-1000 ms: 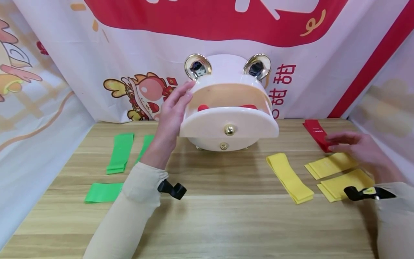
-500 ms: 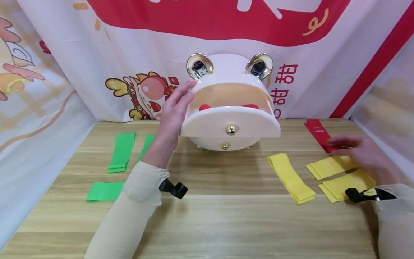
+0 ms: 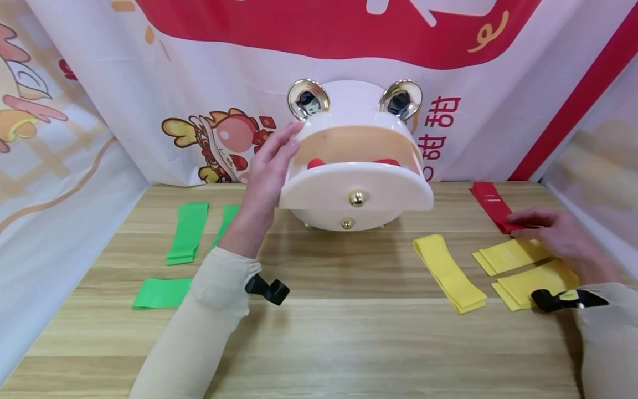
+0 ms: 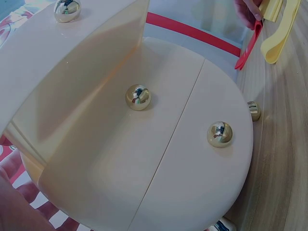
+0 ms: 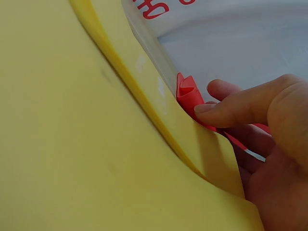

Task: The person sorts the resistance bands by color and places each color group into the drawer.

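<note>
A white cabinet point(image 3: 356, 221) with frog-like gold-rimmed eyes stands at the back of the table, its top drawer point(image 3: 319, 191) pulled out. Parts of red things point(image 3: 316, 163) show inside that drawer. My left hand point(image 3: 266, 177) rests against the cabinet's left side, fingers extended. To the right, my right hand point(image 3: 563, 238) pinches the near end of a folded red elastic band point(image 3: 490, 205) between thumb and fingers. In the right wrist view, the red band point(image 5: 191, 101) shows at the thumb tip, behind a large yellow band point(image 5: 72, 144) close to the camera.
Folded yellow bands point(image 3: 448, 274) lie right of centre, some beneath my right forearm's reach. Green bands point(image 3: 188, 233) lie on the left, partly hidden by my left arm. Printed cloth point(image 3: 239, 66) hangs behind and beside the wooden table point(image 3: 349, 349).
My right fingers have lowered slightly onto the red band's near end. My left hand stays against the cabinet, and the drawer has not moved.
</note>
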The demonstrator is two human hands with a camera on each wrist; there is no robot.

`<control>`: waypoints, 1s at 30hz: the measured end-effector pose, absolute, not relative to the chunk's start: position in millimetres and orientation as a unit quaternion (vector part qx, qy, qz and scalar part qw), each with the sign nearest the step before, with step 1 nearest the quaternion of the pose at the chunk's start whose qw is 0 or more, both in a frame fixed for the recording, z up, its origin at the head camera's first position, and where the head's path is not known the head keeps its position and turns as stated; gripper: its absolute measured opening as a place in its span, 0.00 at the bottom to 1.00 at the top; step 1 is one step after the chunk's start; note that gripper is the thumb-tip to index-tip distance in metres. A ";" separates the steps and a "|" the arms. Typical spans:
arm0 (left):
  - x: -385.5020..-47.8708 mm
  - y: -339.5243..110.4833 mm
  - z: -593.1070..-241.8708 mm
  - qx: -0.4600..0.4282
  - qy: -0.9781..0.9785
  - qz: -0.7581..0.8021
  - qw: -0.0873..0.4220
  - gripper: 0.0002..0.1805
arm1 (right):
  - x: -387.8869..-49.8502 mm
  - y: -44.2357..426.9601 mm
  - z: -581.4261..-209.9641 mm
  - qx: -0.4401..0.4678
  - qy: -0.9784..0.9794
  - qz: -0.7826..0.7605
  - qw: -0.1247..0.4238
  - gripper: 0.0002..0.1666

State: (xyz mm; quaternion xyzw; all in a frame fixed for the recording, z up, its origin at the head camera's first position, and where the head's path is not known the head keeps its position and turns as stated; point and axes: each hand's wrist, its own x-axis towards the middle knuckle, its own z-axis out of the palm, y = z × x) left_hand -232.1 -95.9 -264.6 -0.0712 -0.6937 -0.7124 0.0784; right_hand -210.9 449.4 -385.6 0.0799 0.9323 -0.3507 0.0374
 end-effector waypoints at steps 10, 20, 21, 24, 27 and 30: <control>-233.1 -96.1 -264.8 -0.069 -0.691 -0.715 0.077 0.21 | -212.7 450.3 -387.6 0.109 0.935 -0.337 0.012 0.31; -232.8 -96.0 -264.4 -0.070 -0.692 -0.714 0.078 0.21 | -214.7 450.6 -387.2 0.123 0.935 -0.332 0.008 0.39; -232.5 -96.0 -264.3 -0.070 -0.692 -0.714 0.079 0.21 | -215.0 450.3 -386.8 0.126 0.934 -0.334 0.007 0.38; -232.2 -96.1 -264.0 -0.069 -0.693 -0.713 0.079 0.21 | -215.1 448.4 -383.9 0.127 0.933 -0.337 -0.001 0.36; -232.0 -95.9 -263.9 -0.068 -0.695 -0.712 0.079 0.21 | -214.2 446.5 -379.2 0.119 0.932 -0.343 -0.011 0.36; -232.1 -95.6 -264.0 -0.066 -0.696 -0.711 0.077 0.21 | -212.4 443.5 -373.6 0.107 0.934 -0.341 -0.023 0.36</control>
